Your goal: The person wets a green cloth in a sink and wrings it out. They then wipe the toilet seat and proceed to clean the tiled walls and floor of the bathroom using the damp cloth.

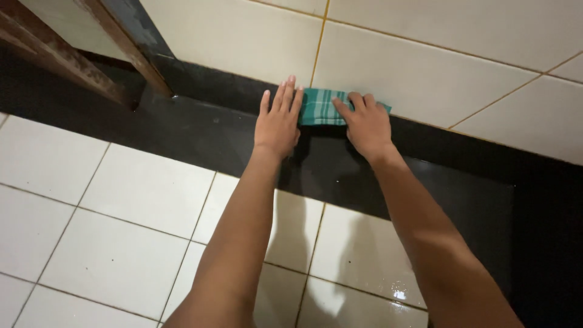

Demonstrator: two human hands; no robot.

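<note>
The green checked cloth (322,107) lay folded on the black strip (200,130), right at the bottom of the white wall (413,73). It sat between the two hands. The left hand (278,121) lay flat with its fingers straight and apart, touching the cloth's left end. The right hand (365,124) pressed on the cloth's right end with bent fingers. The cloth was a long shape. Its long side ran left to right along the wall, tipped down a bit to the right.
</note>
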